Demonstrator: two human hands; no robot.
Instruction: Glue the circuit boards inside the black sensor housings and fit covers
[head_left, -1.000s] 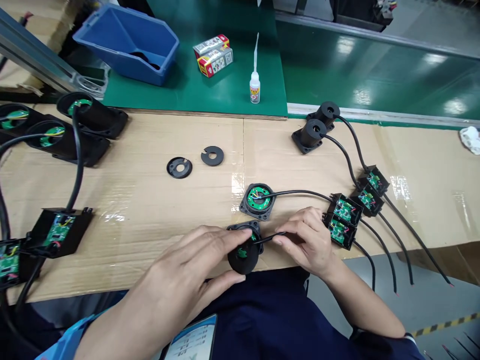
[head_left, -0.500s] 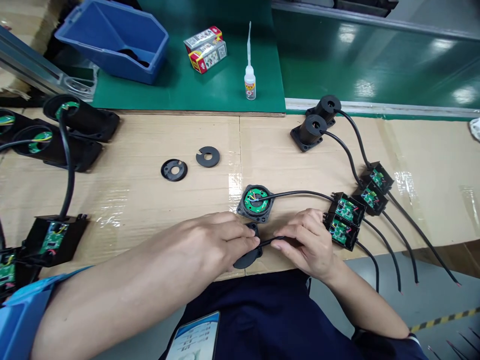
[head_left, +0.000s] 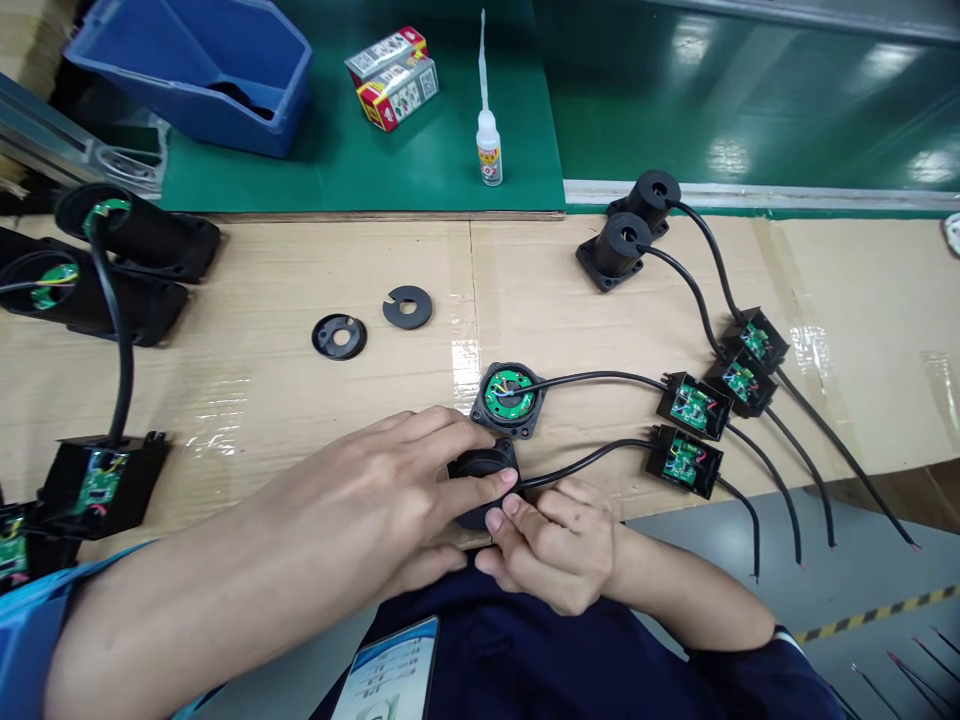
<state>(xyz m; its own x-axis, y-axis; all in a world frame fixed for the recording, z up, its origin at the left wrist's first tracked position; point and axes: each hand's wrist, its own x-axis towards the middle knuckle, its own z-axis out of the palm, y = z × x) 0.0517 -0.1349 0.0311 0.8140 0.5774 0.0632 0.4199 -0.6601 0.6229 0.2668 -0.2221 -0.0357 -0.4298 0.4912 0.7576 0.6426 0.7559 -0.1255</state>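
Note:
At the near table edge lies a black round housing (head_left: 484, 460), its green board out of sight under a dark disc. My left hand (head_left: 420, 490) curls over it from the left, fingers gripping it and index fingertip near the cable exit. My right hand (head_left: 559, 540) is closed, thumb and index tip pinching the disc's near-right rim. From the housing a black cable (head_left: 585, 462) runs right to a small black box with a green circuit board (head_left: 684, 460). Just beyond sits an open square housing (head_left: 508, 400) showing its round green board and wires, cabled to a similar box (head_left: 694, 405).
Two loose black slotted discs (head_left: 339, 337) lie left of centre. Black cylinders (head_left: 621, 247) with cabled boxes stand at right, and larger cabled cylinders (head_left: 161, 240) at left. On the green mat are a blue bin (head_left: 210, 80), a small box (head_left: 394, 80) and a nozzle bottle (head_left: 489, 150).
My right hand has left the cable and moved left and nearer, to the disc's rim. The nearest cabled box now sits apart from its neighbour. The view has shifted slightly.

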